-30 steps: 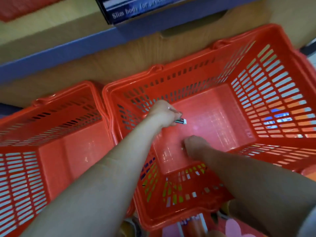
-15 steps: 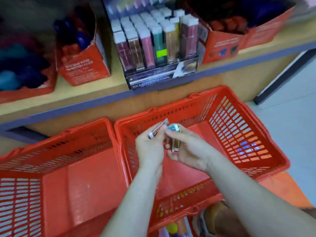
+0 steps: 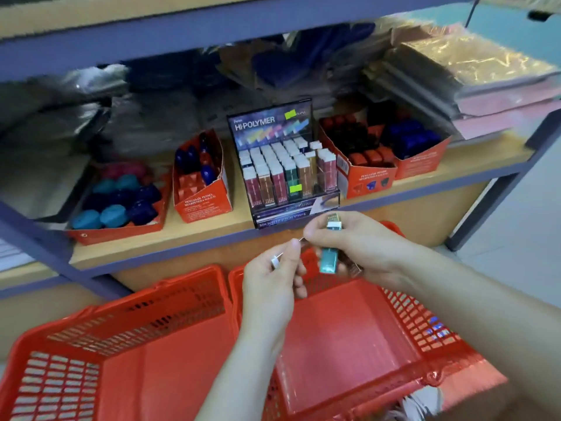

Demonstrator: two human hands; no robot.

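We hold both pieces above the right basket [image 3: 425,326], just in front of the shelf [image 3: 170,250]. Our right hand [image 3: 364,247] is curled round a teal eraser [image 3: 328,261], held upright. Our left hand [image 3: 270,284] pinches a slim eraser [image 3: 277,260] edge-on between thumb and fingertips. To do this well, we should turn each piece white cap up and match its colour to a column in the Hi-Polymer display [image 3: 273,123]. Then we slide it straight down into a free slot without nudging its neighbours.

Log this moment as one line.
left hand: pinches slim eraser | right hand: holds teal eraser | both above right basket | display ahead
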